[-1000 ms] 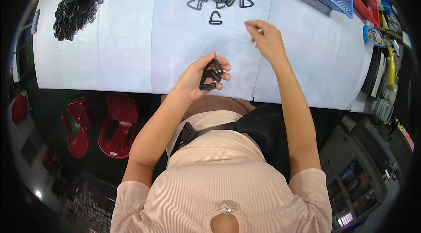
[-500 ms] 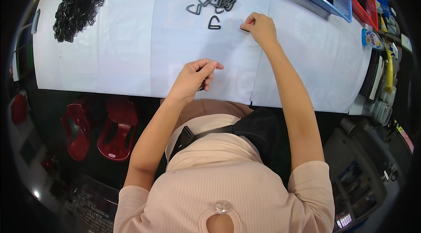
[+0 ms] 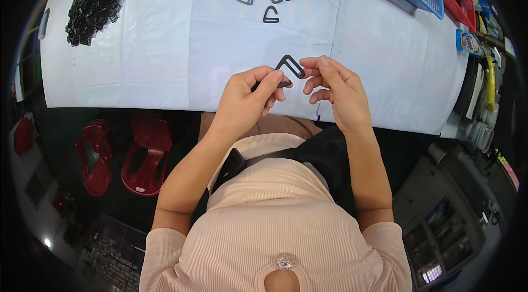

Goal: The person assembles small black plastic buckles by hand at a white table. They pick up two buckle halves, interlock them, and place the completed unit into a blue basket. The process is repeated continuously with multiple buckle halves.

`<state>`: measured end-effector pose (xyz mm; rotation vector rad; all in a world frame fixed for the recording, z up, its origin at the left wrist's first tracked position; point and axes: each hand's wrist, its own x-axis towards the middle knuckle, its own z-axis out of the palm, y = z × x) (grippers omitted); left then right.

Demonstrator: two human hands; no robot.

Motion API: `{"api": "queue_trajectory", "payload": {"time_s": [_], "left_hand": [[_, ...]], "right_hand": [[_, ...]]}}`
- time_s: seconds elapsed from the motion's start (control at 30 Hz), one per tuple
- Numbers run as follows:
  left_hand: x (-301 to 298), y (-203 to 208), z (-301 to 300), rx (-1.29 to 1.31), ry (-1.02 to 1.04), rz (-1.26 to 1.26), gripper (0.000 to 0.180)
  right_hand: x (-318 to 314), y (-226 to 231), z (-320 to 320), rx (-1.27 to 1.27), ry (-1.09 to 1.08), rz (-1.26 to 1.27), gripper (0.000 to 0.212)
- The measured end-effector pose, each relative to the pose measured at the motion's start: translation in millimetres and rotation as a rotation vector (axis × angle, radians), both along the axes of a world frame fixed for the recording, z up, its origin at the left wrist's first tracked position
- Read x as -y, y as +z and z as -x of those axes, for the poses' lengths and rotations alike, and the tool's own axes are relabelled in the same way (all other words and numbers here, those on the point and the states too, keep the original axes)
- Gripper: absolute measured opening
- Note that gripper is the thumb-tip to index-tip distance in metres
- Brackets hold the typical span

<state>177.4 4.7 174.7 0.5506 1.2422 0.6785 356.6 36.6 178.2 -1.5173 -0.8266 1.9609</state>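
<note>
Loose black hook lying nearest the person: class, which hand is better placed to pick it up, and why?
Probably the right hand: it looks open, though it may be touching the held hook. The left hand seems worse placed, since it is occupied pinching that hook.

The left grip (image 3: 246, 97) pinches a black hook-shaped buckle (image 3: 286, 58).
</note>
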Motion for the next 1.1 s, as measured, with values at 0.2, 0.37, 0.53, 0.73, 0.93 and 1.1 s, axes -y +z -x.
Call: {"api": "queue_trajectory", "payload": {"time_s": [0.2,0.37,0.53,0.73,0.93,1.1], "left_hand": [[11.6,4.9,0.6,-0.082,-0.034,-0.081,0.025],[18.2,6.9,3.2,-0.206,-0.159,-0.201,0.026],[22.6,6.0,-2.5,-0.350,-0.184,-0.282,0.018],[25.6,6.1,-8.7,-0.451,-0.109,-0.339,0.017],[23.4,13.3,-8.2,-0.407,-0.036,-0.312,0.017],[25.8,9.9,-8.0,-0.283,0.011,-0.309,0.012]], "right_hand": [[7.9,11.3,6.5,0.004,0.132,-0.068,0.028],[17.1,6.9,10.1,-0.035,0.129,-0.110,0.025],[18.0,5.3,22.9,0.135,0.070,-0.130,0.017],[12.4,1.1,27.0,0.150,0.074,-0.156,0.018],[16.1,0.3,18.6,0.021,0.009,-0.180,0.017],[15.4,8.3,18.2,0.169,0.058,-0.210,0.023]]}}
